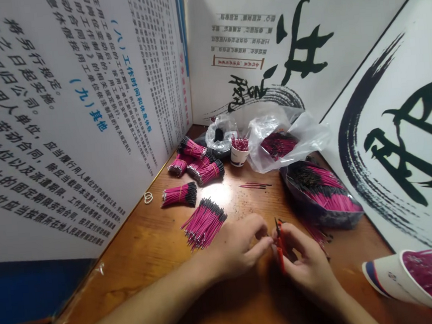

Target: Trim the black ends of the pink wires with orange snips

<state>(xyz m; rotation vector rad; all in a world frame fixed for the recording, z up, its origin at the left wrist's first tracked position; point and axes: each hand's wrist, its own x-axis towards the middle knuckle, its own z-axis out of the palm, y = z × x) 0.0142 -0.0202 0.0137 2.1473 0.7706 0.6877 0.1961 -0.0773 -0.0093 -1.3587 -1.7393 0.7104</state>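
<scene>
My right hand (308,259) is closed around a small pair of red-handled snips (280,252), whose dark tips point up and away. My left hand (241,242) is beside it, thumb and forefinger pinched close to the snips. Whatever lies between those left fingertips is too small to make out. Just beyond the left wrist lies a loose pile of magenta wires (205,225) with black ends. A few single wires (255,185) rest on the wooden table (148,252) past my hands.
Banded wire bundles (179,195) lie at the back left near rubber bands (148,198). Behind stand a small paper cup of wires (239,156) and a clear plastic bag (260,153). A dark bag of wires (323,193) and a tipped paper cup (391,275) are right. Printed panels enclose the table.
</scene>
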